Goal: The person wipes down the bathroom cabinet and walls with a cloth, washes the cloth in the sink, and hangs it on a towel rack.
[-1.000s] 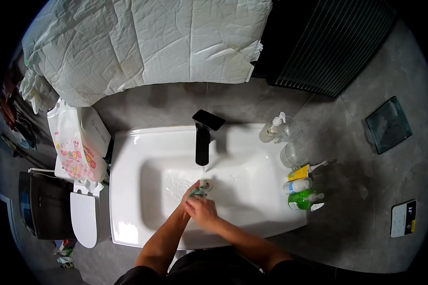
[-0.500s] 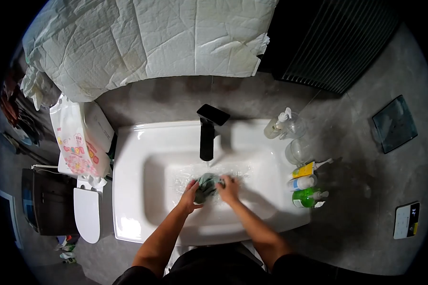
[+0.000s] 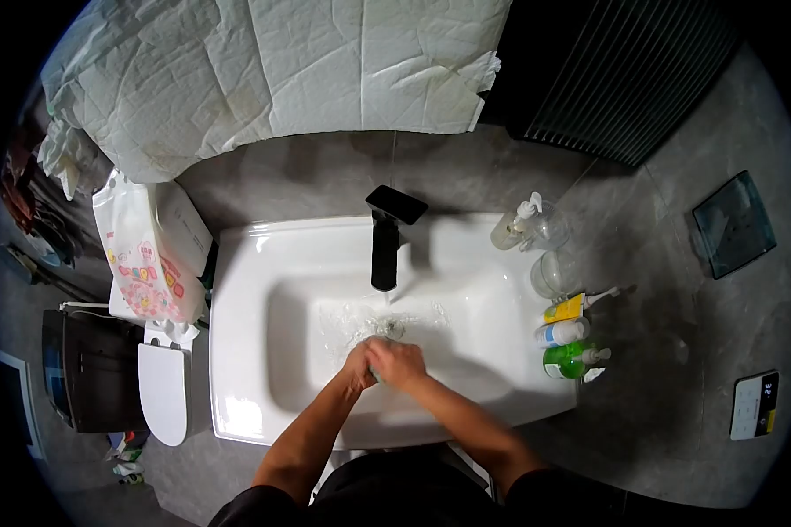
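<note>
My left hand (image 3: 357,365) and my right hand (image 3: 397,361) are pressed together over the white sink (image 3: 234,351), both closed on a wet grey-green cloth (image 3: 390,329). Most of the cloth is hidden by my fingers; a bit shows beyond my knuckles and another below my palms. Just past the hands, water runs from the black faucet (image 3: 384,255) and splashes in the basin.
Along the sink's right edge stand a pump bottle (image 3: 510,230), a clear glass (image 3: 551,274), a yellow tube (image 3: 565,308), a white bottle (image 3: 562,332) and a green bottle (image 3: 567,360). A printed plastic package (image 3: 149,255) and a toilet (image 3: 163,395) are on the left.
My hands have come together and drawn slightly toward me. The cloth, spread between them before, is now bunched and mostly covered by my fingers.
</note>
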`<move>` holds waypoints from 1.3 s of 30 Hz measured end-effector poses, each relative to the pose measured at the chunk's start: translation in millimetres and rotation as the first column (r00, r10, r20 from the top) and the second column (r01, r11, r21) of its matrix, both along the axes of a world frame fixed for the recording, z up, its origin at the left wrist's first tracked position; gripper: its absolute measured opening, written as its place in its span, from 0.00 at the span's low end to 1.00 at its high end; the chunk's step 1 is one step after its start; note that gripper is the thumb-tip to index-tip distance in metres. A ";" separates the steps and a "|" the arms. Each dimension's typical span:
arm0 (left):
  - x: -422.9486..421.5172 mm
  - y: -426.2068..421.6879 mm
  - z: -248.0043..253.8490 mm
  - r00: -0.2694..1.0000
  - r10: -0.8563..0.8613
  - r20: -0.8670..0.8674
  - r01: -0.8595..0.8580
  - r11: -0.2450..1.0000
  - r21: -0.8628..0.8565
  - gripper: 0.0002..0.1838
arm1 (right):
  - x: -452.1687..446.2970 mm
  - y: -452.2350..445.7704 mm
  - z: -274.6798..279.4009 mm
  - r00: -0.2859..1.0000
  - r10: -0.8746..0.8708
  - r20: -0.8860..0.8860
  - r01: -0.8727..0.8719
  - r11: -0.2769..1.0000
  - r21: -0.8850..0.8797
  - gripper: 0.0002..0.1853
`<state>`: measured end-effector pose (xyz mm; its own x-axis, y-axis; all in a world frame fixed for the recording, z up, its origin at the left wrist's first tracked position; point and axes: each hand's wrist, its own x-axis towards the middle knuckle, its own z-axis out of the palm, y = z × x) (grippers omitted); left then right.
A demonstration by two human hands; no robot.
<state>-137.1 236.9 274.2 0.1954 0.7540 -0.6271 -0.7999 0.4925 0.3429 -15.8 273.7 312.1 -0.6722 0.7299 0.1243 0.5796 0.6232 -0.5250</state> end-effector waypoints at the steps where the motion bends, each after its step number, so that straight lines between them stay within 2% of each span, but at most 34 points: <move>1: 0.0 0.6 0.6 1.000 -0.001 -0.027 0.000 0.999 -0.036 0.17 | 4.9 11.1 -5.3 0.997 -0.067 0.039 0.067 0.998 0.014 0.08; 2: -2.5 -1.0 1.4 0.994 -0.026 -0.105 0.021 0.998 -0.055 0.18 | 13.0 23.1 -10.0 0.990 -0.134 0.048 0.128 0.986 0.109 0.08; 3: -7.2 -3.3 3.5 0.982 -0.051 -0.183 0.038 0.996 -0.076 0.19 | 19.3 30.0 -8.9 0.989 -0.149 -0.016 0.150 0.982 0.112 0.08; 4: -11.8 -5.8 7.3 0.963 -0.079 -0.256 0.055 0.994 -0.098 0.21 | 23.7 36.6 -11.0 0.975 -0.212 0.060 0.208 0.975 0.072 0.09; 5: -16.0 -8.1 11.2 0.939 -0.108 -0.326 0.072 0.990 -0.121 0.23 | 31.2 38.9 -13.1 0.935 -0.355 -0.004 0.353 0.930 0.105 0.12; 6: -27.6 -10.7 36.3 0.887 -0.192 -0.420 0.093 0.965 -0.245 0.32 | 40.7 42.1 -16.8 0.878 -0.478 0.010 0.459 0.849 0.261 0.14; 7: -33.7 -14.6 30.6 0.860 -0.166 -0.482 0.027 0.959 -0.282 0.39 | 46.5 42.9 -25.6 0.805 -0.593 0.003 0.541 0.735 0.408 0.17; 9: -33.1 -20.4 24.7 0.891 -0.039 -0.453 -0.096 0.958 -0.270 0.38 | 41.5 38.1 -48.7 0.834 -0.536 0.129 0.520 0.843 0.136 0.20; 10: -30.2 -19.5 19.1 0.923 -0.053 -0.382 -0.059 0.959 -0.277 0.36 | 36.9 35.7 -65.2 0.850 -0.494 0.185 0.504 0.864 -0.008 0.21; 11: -25.2 -15.9 8.3 0.950 -0.070 -0.305 -0.019 0.960 -0.280 0.35 | 26.7 35.8 -96.6 0.925 -0.369 0.091 0.379 0.877 -0.296 0.21; 12: -21.8 -11.0 -4.2 0.970 -0.087 -0.228 0.021 0.961 -0.277 0.33 | 14.9 27.8 -84.6 0.950 -0.284 -0.133 0.153 0.790 -0.594 0.18; 13: -21.6 -8.0 -18.6 0.989 -0.036 -0.144 0.019 0.993 -0.118 0.32 | -0.9 6.8 -52.7 0.909 -0.334 -0.248 0.110 0.767 -0.632 0.14; 14: -23.1 -7.2 -33.8 0.999 0.001 -0.052 0.001 0.999 0.041 0.31 | -14.4 -6.7 -43.6 0.876 -0.144 -0.460 -0.006 0.951 -0.309 0.13; 15: -23.5 -8.3 -41.6 0.999 0.026 0.047 -0.034 0.981 0.192 0.30 | -23.1 -22.8 -5.4 0.825 -0.147 -0.545 -0.028 0.954 -0.300 0.12; 16: -27.0 -4.5 -24.8 0.935 -0.041 0.352 -0.018 0.986 0.163 0.25 | -23.6 -30.7 18.7 0.866 -0.086 -0.492 -0.064 0.958 -0.279 0.11; 17: -29.0 -2.2 -19.8 0.884 -0.098 0.457 0.005 0.980 0.201 0.24 | -23.1 -39.6 52.2 0.884 -0.020 -0.467 -0.121 0.956 -0.268 0.09; 19: -26.3 -3.4 -23.8 0.868 -0.141 0.476 0.015 0.966 0.258 0.22 | -22.2 -44.0 57.5 0.919 0.088 -0.384 -0.167 0.970 -0.177 0.07; 22: -9.8 -5.1 -31.4 0.970 -0.003 0.245 -0.046 0.980 0.194 0.20 | -18.4 -20.2 34.8 0.953 0.060 -0.295 -0.090 0.992 -0.087 0.10; 23: -8.2 -4.2 -33.9 0.982 0.017 0.189 -0.052 0.983 0.179 0.19 | -15.5 -10.6 21.0 0.984 0.032 -0.174 -0.042 0.998 -0.053 0.10; 25: -7.7 -2.8 -29.3 0.992 0.011 0.124 -0.032 0.986 0.164 0.18 | -12.4 -2.9 20.3 0.975 0.063 -0.212 -0.070 0.997 -0.026 0.10; 28: -12.8 -3.8 1.8 0.997 -0.053 0.063 0.048 0.996 0.080 0.16 | -12.4 -5.0 29.3 0.960 -0.037 -0.276 0.018 0.997 -0.070 0.10; 30: -15.5 -2.2 11.4 0.995 -0.089 0.033 0.090 0.996 -0.012 0.16 | -9.5 -0.7 23.5 0.948 -0.195 -0.253 0.184 0.981 -0.065 0.11; 31: -17.9 -2.4 21.2 0.996 -0.094 0.006 0.094 0.996 -0.004 0.17 | -6.7 4.8 15.7 0.931 -0.274 -0.243 0.266 0.962 -0.065 0.11; 32: -20.9 -4.0 30.7 0.995 -0.097 -0.020 0.097 0.995 0.000 0.18 | 2.3 16.9 6.3 0.870 -0.426 -0.248 0.399 0.904 -0.155 0.13; 33: -23.7 -6.6 35.6 0.994 -0.098 -0.046 0.098 0.995 0.001 0.18 | 20.2 28.9 -0.3 0.882 -0.452 -0.137 0.431 0.888 -0.159 0.16; 34: -30.3 -9.4 27.7 0.986 -0.092 -0.138 0.081 0.993 -0.080 0.22 | 36.5 36.7 -7.6 0.893 -0.436 -0.108 0.430 0.900 -0.077 0.18; 35: -34.4 -12.2 26.6 0.889 -0.139 -0.436 0.063 0.981 -0.185 0.24 | 46.7 41.4 -8.9 0.886 -0.463 -0.012 0.459 0.881 -0.117 0.14; 36: -36.6 -13.6 26.0 0.703 -0.207 -0.680 0.014 0.960 -0.278 0.26 | 47.4 40.1 -14.5 0.829 -0.557 0.039 0.557 0.830 0.012 0.17; 37: -39.3 -14.9 24.4 0.449 -0.287 -0.846 -0.061 0.935 -0.349 0.29 | 48.3 39.3 -23.4 0.758 -0.649 0.074 0.635 0.758 0.147 0.22; 38: -38.6 -24.4 -3.6 0.141 -0.229 -0.963 -0.133 0.960 -0.248 0.36 | 46.7 39.0 -32.5 0.773 -0.613 0.163 0.612 0.788 0.060 0.24; 39: -38.9 -22.6 -7.7 0.304 -0.205 -0.930 -0.014 0.975 -0.220 0.36 | 42.2 36.2 -40.9 0.787 -0.565 0.248 0.590 0.806 -0.034 0.26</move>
<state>-176.0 214.3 266.5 -0.5489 0.6450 -0.5317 0.0763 0.6721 0.7365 26.3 309.9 271.2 -0.1204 0.9902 -0.0710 0.9189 0.0841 -0.3854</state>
